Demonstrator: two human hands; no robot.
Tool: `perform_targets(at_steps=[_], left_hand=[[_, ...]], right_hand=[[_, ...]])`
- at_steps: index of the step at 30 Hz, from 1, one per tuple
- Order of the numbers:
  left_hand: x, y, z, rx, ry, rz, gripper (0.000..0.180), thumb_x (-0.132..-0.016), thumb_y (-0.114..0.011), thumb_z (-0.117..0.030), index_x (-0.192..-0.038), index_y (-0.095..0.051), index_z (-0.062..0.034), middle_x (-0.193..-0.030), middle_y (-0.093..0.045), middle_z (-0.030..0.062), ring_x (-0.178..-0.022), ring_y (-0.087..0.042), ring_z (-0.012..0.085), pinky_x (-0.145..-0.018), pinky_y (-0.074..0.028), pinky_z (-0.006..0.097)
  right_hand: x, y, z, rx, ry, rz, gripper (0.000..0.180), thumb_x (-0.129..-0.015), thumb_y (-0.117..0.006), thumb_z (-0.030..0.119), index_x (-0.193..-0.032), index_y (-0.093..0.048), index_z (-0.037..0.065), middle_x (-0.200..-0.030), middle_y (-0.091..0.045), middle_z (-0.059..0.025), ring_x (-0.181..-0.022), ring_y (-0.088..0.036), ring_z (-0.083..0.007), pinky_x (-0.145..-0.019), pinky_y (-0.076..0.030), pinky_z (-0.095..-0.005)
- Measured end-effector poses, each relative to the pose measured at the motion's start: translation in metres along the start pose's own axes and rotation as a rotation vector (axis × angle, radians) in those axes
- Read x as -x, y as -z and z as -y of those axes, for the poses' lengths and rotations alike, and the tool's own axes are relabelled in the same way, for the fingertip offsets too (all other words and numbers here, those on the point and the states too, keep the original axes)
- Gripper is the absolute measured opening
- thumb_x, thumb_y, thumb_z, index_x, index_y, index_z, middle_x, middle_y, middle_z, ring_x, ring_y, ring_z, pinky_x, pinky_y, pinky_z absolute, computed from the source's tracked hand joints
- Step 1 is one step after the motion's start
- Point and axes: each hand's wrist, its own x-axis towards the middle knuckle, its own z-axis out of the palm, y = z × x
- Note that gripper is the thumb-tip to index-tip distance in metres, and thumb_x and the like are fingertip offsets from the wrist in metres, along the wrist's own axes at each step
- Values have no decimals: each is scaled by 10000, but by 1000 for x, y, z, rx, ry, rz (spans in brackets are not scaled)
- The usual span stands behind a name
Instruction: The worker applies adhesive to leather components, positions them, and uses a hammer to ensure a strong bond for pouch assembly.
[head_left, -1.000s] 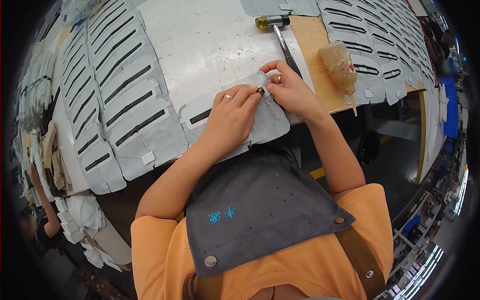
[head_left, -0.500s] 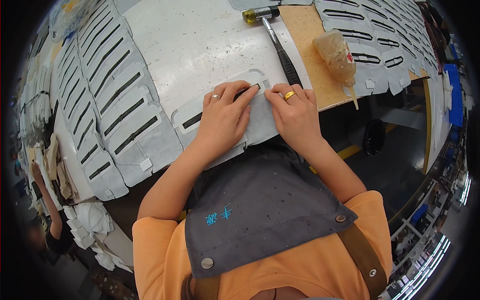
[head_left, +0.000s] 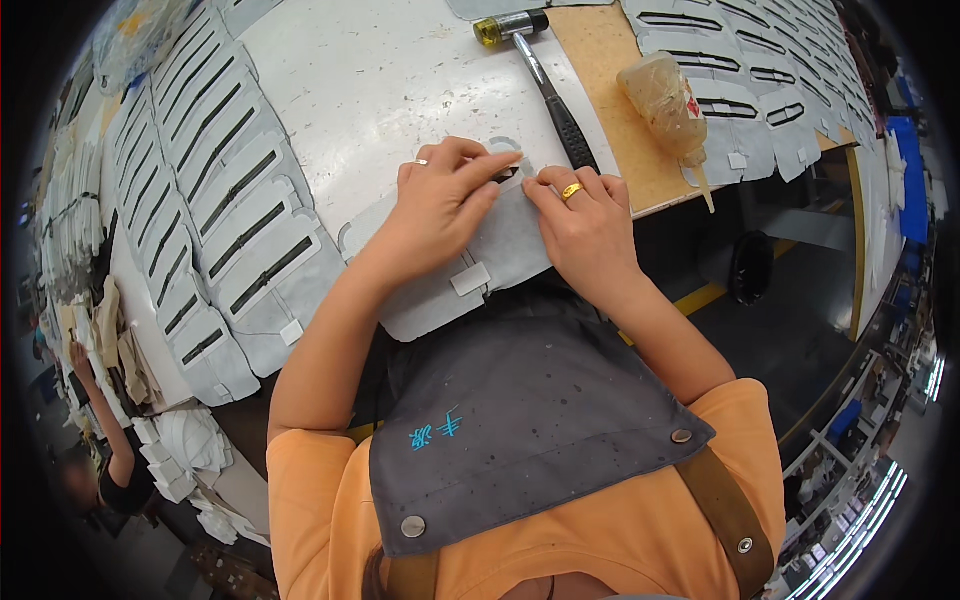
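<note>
While 2 hands touch 1 grey panel, 1 hammer lies nearby.

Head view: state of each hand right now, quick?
Left hand: over the grey panel, fingers bent; grip cannot be told.
Right hand: fingers curled at the panel's right side; hold unclear.
</note>
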Motion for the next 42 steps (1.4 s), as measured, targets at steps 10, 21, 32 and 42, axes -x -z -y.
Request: perform_targets(at_steps=[10, 21, 32, 42], left_hand=[[79, 35, 36, 142, 343, -230, 380, -803, -647, -69, -1165, -535, -31, -1064, -538, 163, -1002, -540, 315, -856, -446, 382], [86, 20, 34, 516, 459, -403, 236, -871, -552, 10, -1106, -543, -8, -940, -567, 73, -834, -540, 128, -745, -454, 258], [87, 11, 39, 553, 428, -464, 242, -878, -508, 38, -1116, -513, -5, -1043, -592, 96, -970, -579, 180, -848, -461, 295], [85, 7, 46, 296, 313, -494, 212, -830, -533, 47, -1039, -551, 14, -964, -609, 148, -897, -603, 274, -823, -475, 342]], right_hand=[[-32, -5, 46, -635, 133, 170, 286, -822, -633, 25, -1106, -602, 22, -1079, -580, -121, -1000, -558, -307, -862, -461, -387], [-43, -43, 73, -637, 331, 203, 249, -801, -665, 17, -1049, -654, 11, -1021, -589, -94, -921, -568, -273, -801, -488, -364], [-49, -46, 72, -643, 329, 189, 222, -795, -652, 33, -1016, -654, 9, -966, -590, -71, -871, -553, -256, -779, -477, -358], [-53, -40, 71, -429, 495, 295, 387, -743, -677, 29, -1126, -636, 67, -1049, -562, -60, -889, -549, -241, -800, -480, -341]])
